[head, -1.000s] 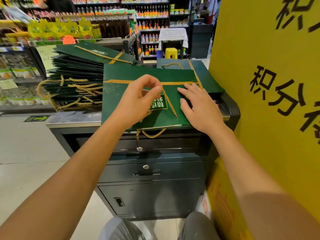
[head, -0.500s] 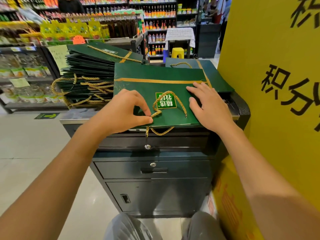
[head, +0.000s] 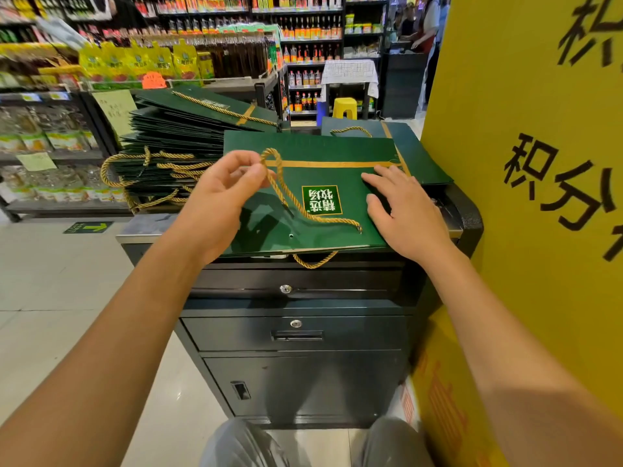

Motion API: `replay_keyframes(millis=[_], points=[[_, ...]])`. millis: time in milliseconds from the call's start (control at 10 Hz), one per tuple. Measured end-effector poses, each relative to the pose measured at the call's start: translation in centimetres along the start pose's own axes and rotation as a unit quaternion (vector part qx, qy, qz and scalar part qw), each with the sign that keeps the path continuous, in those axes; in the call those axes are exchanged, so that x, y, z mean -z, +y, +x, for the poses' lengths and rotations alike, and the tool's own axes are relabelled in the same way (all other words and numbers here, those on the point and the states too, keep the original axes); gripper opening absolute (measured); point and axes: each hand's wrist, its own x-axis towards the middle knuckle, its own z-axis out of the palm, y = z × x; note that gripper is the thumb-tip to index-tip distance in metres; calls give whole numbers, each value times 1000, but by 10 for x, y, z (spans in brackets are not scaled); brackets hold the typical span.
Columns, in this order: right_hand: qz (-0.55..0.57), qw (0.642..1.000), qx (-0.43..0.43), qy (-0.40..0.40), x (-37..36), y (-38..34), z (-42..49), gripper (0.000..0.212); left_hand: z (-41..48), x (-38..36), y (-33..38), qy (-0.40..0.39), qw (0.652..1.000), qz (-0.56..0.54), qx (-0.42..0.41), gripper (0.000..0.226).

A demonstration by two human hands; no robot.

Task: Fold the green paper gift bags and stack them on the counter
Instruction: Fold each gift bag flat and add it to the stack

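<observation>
Pinching the gold cord handle (head: pixel 286 193) near the top of its loop, the left hand (head: pixel 220 193) holds it lifted just clear of the bag's face. The right hand (head: pixel 401 214) lies flat with fingers straight, pressing the right side of the green bag (head: pixel 320 153) down on the counter (head: pixel 148 227). The hands are apart, with the printed label between them.

- The bag under the hands looks fully flattened, so the folding seems done.
- A second cord (head: pixel 315 262) dangles off the bag's near edge, between the two wrists.
- A tall stack of folded bags (head: pixel 168 139) sits beyond and outboard of the left hand, cords spilling from its side.
- One more flat bag (head: pixel 418 150) lies past the right fingertips, partly under the bag being pressed.

Step in hand, as I read it: dressing the handle before the bag goes to the pile (whether the cord is to lie on the face or be tucked in, I cannot tell).

The next move calls for laying the cord down slack without dragging the bag. The right palm should keep its pressure until then. After that, both hands can carry the bag across to the stack on the left hand's side.
</observation>
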Motion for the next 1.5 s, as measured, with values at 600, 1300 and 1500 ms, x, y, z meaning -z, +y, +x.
replay_keyframes(millis=[600,1300,1500], points=[[-23,998,17,58,-3,3,1,42,-3,-20,-8,28,992,117,-24,7],[111,988,19,-107,-18,-102,-2,33,0,-30,-19,66,995,79,1,5],[197,972,21,-127,-11,-94,-1,14,-8,0,-30,-32,963,255,-77,22]])
